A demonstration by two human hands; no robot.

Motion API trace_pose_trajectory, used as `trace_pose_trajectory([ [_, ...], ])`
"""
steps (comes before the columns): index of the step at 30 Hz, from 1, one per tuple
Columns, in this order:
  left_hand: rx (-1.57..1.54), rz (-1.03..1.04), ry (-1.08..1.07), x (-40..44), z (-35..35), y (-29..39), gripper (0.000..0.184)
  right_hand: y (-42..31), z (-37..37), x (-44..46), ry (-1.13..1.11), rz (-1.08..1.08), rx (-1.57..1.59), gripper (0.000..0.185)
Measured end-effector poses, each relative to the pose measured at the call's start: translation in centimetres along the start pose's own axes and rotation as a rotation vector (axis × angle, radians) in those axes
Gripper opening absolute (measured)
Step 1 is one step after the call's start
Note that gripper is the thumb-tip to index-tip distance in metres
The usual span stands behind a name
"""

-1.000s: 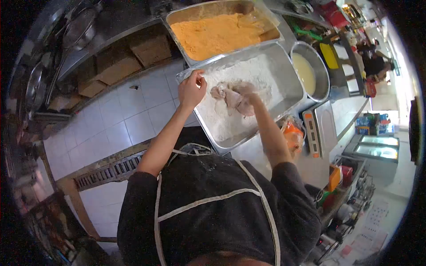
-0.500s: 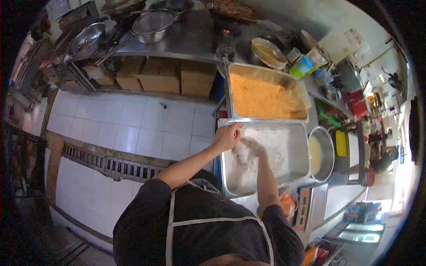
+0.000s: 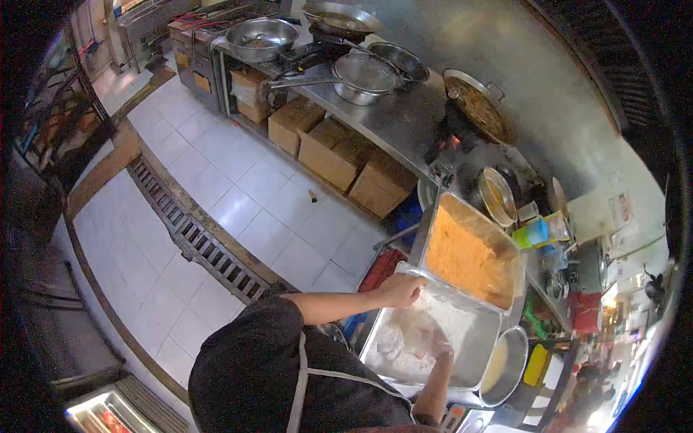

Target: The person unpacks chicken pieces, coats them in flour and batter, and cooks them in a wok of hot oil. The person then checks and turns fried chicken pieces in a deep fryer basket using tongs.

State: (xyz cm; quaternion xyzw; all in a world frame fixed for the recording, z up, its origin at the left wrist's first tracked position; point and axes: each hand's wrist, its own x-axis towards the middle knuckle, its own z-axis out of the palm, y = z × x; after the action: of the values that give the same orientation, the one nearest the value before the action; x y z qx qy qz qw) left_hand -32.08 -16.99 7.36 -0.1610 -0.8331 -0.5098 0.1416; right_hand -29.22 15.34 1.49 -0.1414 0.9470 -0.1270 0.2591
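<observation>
A metal tray (image 3: 462,372) of white flour-like powder (image 3: 451,312) stands in front of me. My left hand (image 3: 401,291) is closed at the tray's far left corner, fingers curled over the rim. My right hand (image 3: 439,345) is down in the tray, dusted white. Motion smears its fingers, so I cannot tell whether they hold anything. Left of it lies a pale, powder-coated lump (image 3: 391,339), its kind unclear. Just behind, a second metal tray (image 3: 518,278) holds orange crumbs (image 3: 465,252). To the right is a steel bowl (image 3: 521,353) of pale yellow liquid (image 3: 497,366).
A steel counter (image 3: 404,119) along the wall carries a strainer (image 3: 364,72), a steel bowl (image 3: 261,40) and a large wok (image 3: 480,108). Cardboard boxes (image 3: 336,151) sit underneath. A drain grate (image 3: 195,231) crosses the tiled floor. A blue container (image 3: 533,232) stands beyond the crumb tray.
The head view has turned and tilted, bringing more counter and floor into sight. My right hand has shifted within the powder tray; my left hand stays at the same corner.
</observation>
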Motion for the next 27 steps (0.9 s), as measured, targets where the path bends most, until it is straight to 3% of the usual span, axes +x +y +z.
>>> trace_pose_trajectory([
  [1, 0.013, -0.085, -0.135, 0.3, -1.0, 0.7, 0.029, 0.1, 0.0, 0.0, -0.023, -0.018, -0.071, 0.051],
  [6, -0.009, -0.129, -0.16, 0.2, -1.2, 1.1, 0.026, -0.3, 2.2, -0.7, -0.106, -0.201, -0.592, 0.051],
  [10, -0.034, -0.151, -0.148, 0.2, -1.1, 0.3, 0.026, -1.6, 5.3, 1.3, -0.105, -0.059, -0.124, 0.051],
  [14, -0.114, -0.178, -0.115, 0.2, -0.4, -0.3, 0.027, -2.9, 7.2, 2.8, -0.071, -0.009, 0.091, 0.051],
  [23, -0.144, -0.169, -0.165, -0.2, -0.4, -0.8, 0.03, -1.6, 2.4, -0.2, 0.18, 0.032, 0.284, 0.052],
  [27, -0.111, -0.154, -0.093, 0.0, 0.8, -1.0, 0.03, -4.8, 1.2, 4.0, 0.106, -0.029, 0.23, 0.052],
])
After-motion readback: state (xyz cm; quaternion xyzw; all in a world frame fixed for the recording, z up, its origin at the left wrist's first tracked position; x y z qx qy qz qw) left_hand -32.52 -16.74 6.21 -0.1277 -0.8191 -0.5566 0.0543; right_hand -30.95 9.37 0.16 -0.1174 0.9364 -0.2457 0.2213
